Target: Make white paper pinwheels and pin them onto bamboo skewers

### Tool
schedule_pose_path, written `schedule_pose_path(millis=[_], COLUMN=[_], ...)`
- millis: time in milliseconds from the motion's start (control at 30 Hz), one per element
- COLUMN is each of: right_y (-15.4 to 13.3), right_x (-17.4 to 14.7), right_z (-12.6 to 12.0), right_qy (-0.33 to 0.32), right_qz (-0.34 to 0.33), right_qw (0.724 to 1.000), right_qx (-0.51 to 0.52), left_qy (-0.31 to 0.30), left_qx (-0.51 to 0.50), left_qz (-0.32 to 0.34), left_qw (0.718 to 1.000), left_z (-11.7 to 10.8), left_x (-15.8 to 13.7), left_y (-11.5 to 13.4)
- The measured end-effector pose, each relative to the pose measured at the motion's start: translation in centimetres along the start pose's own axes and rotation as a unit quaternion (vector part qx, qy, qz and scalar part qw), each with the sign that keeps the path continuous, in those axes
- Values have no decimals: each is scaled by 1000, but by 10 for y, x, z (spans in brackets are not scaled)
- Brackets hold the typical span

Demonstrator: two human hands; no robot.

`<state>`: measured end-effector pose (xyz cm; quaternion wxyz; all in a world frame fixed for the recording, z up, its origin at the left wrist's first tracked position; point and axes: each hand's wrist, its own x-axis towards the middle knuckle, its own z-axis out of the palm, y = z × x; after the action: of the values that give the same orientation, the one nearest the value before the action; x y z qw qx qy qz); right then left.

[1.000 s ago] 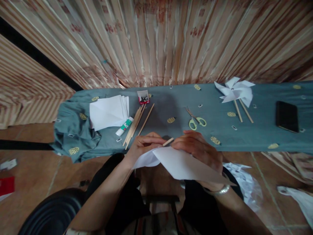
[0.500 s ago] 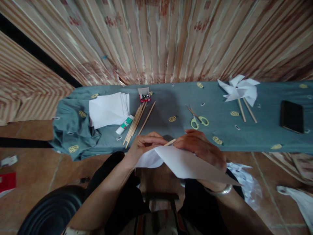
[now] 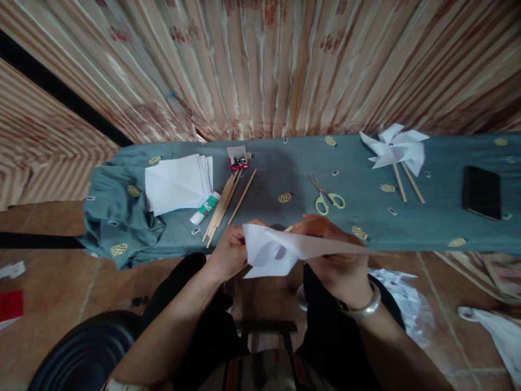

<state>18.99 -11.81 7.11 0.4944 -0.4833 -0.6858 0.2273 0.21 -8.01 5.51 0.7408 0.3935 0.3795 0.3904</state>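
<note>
A partly folded white paper pinwheel (image 3: pixel 271 252) is held over my lap at the table's front edge. My left hand (image 3: pixel 231 254) is closed at its left side, with the fingertips hidden behind the paper. On the other side my right hand (image 3: pixel 337 271) is closed at the paper, and its fingers are partly covered by a long pointed flap. The tip of a wooden stick (image 3: pixel 288 228) shows between the hands, just above the paper. Which fingers grip the stick is hidden.
On the cloth-covered table (image 3: pixel 277 228) lie a paper stack (image 3: pixel 175 182), a glue stick (image 3: pixel 204 208), several wooden sticks (image 3: pixel 222 209), a red box of small metal pieces (image 3: pixel 238 158), scissors (image 3: pixel 328 200), finished pinwheels (image 3: pixel 394 147) and a phone (image 3: pixel 482 191). A black stool (image 3: pixel 85 353) stands lower left.
The paper has turned, so its folded vanes now face me and the long flap points right, more level. My right hand has rolled, and less of the stick shows.
</note>
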Motion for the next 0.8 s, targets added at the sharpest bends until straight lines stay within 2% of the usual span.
schedule_pose_path(millis=[100, 300, 467, 800], right_y=[4, 13, 29, 47], right_x=[3, 10, 9, 8], right_z=[3, 4, 8, 19], right_qy=[21, -12, -26, -48], right_qz=[58, 158, 226, 250], right_qw=[998, 984, 966, 954], right_qx=[29, 76, 120, 156], left_qy=[18, 27, 34, 55], left_qx=[-25, -59, -89, -94], left_qz=[-32, -104, -119, -125], left_qw=[999, 992, 988, 986], left_z=[3, 3, 0, -1], left_x=[0, 1, 3, 7], left_y=[-8, -20, -22, -30])
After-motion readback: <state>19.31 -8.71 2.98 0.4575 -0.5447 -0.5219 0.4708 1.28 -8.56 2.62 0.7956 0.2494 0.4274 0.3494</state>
